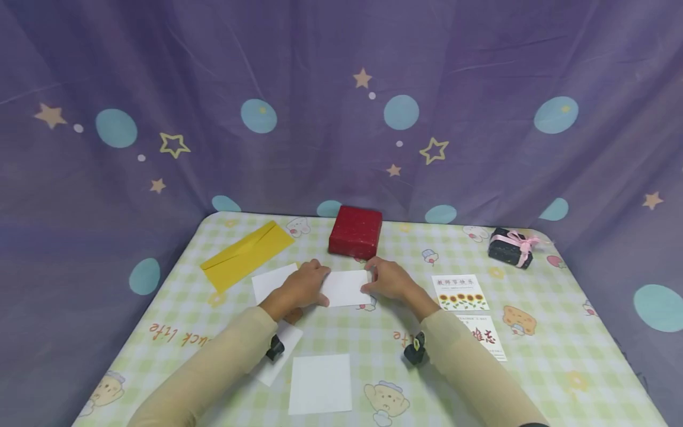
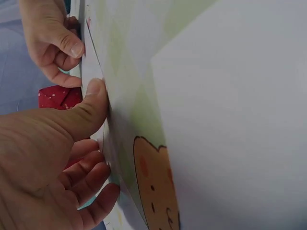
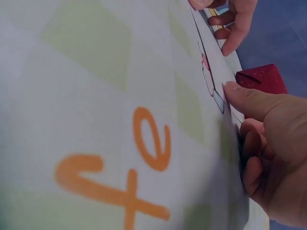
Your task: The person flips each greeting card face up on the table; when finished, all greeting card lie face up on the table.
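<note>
White square sheet [image 1: 321,384] nearest, left hand [image 1: 300,287] and right hand [image 1: 389,279] pinching white card [image 1: 347,287] (edges partly hidden), red box [image 1: 356,232] behind.

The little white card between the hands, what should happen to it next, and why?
Probably lift the white card just off the table. The left hand and the right hand each pinch an end, and it lies flat in front of the red box.

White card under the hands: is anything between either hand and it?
Nothing visible. The left hand and the right hand are both already on the white card, one at each end, thumbs pressed at its edges. The red box sits just behind it, apart.
</note>
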Action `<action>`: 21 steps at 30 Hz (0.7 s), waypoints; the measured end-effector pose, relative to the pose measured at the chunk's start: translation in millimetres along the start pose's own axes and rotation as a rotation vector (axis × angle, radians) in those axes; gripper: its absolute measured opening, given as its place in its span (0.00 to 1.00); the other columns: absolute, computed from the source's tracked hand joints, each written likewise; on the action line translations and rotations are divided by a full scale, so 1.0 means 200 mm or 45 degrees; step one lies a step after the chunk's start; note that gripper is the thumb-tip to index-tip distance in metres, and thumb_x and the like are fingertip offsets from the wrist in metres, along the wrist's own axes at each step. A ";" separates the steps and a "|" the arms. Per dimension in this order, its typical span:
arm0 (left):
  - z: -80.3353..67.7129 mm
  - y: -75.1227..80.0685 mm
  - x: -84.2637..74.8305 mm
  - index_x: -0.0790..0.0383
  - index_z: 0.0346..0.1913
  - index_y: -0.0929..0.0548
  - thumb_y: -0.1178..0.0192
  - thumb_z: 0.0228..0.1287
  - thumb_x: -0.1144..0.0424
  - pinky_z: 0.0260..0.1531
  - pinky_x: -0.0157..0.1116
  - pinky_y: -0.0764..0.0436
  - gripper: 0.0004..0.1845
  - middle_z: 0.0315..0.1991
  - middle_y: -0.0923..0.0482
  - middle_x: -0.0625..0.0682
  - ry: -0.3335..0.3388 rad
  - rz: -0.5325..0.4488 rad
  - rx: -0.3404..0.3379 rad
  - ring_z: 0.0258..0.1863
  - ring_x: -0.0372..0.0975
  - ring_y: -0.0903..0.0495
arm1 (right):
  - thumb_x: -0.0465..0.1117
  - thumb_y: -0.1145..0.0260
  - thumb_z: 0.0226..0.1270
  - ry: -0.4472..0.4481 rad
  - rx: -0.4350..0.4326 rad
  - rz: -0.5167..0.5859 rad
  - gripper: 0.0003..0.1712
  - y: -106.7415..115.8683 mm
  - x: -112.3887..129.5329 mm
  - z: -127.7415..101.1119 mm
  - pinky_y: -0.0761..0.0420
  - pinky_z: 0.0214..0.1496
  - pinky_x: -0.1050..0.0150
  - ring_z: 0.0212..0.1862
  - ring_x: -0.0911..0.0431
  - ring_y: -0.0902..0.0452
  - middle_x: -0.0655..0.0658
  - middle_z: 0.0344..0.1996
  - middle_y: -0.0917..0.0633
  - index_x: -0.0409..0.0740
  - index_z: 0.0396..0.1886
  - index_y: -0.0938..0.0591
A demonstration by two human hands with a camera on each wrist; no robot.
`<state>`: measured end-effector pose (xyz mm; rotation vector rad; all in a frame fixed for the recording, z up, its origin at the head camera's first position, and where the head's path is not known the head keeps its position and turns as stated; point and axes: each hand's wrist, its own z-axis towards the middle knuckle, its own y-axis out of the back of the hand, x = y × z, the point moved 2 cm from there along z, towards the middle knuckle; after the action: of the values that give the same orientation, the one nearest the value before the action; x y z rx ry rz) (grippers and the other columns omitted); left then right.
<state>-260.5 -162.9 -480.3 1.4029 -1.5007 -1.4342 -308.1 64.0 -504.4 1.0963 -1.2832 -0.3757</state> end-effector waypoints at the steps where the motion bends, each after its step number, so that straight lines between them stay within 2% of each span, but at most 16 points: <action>1: 0.00 0.00 0.00 0.61 0.72 0.28 0.22 0.52 0.49 0.60 0.46 0.21 0.46 0.62 0.27 0.59 0.006 0.011 -0.003 0.58 0.48 0.27 | 0.50 0.20 0.54 -0.009 0.003 -0.004 0.30 0.00 0.00 0.00 0.27 0.36 0.65 0.29 0.59 0.27 0.52 0.28 0.19 0.48 0.54 0.20; 10: 0.02 -0.01 -0.01 0.60 0.72 0.28 0.20 0.49 0.49 0.59 0.46 0.20 0.47 0.62 0.27 0.58 0.081 0.069 0.004 0.57 0.47 0.27 | 0.48 0.19 0.54 -0.035 0.029 0.023 0.28 0.00 0.01 0.02 0.27 0.37 0.64 0.30 0.57 0.27 0.51 0.28 0.20 0.49 0.51 0.21; 21: 0.02 -0.02 -0.02 0.61 0.73 0.29 0.22 0.51 0.47 0.61 0.45 0.21 0.48 0.63 0.28 0.58 0.080 0.100 0.023 0.57 0.46 0.28 | 0.46 0.19 0.53 -0.034 0.012 0.045 0.27 0.01 0.01 0.01 0.29 0.37 0.65 0.30 0.58 0.28 0.51 0.27 0.20 0.48 0.50 0.21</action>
<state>-262.9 -156.5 -483.1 1.3720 -1.5153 -1.3204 -310.0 62.5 -501.7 1.0786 -1.3278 -0.3593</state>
